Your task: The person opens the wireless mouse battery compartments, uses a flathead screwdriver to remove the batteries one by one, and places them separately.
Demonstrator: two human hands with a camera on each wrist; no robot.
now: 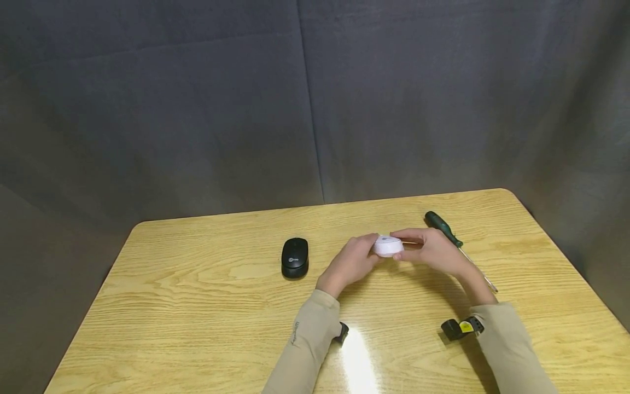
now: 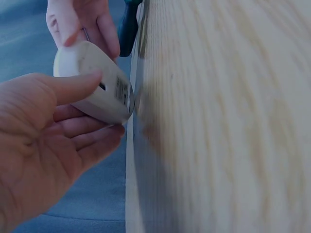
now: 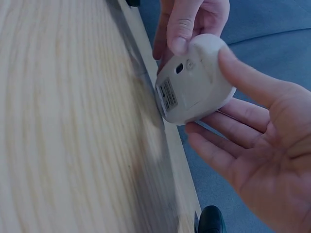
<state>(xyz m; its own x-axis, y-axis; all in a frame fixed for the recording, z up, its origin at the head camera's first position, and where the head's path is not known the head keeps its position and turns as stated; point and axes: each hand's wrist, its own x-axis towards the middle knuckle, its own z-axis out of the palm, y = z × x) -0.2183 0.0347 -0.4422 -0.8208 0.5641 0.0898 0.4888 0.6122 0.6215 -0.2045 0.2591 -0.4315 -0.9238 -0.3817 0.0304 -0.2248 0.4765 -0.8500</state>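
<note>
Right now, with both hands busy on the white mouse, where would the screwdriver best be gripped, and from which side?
Probably by the green handle, coming from above with the right hand, which is closest. The screwdriver lies flat on the table with its thick handle pointing away from the person; the thin shaft offers less to hold.

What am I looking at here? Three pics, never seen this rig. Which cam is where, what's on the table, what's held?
No machine: a person works with bare hands, wearing three cameras. The wide picture is from the head, looking down at a wooden table. The two close-ups come from cameras strapped to each wrist. On the table lie a black mouse and a green-handled screwdriver. The left hand and right hand together hold a white mouse above the table; the wrist views show its labelled underside. The grip is fingers and thumbs at both ends.
</note>
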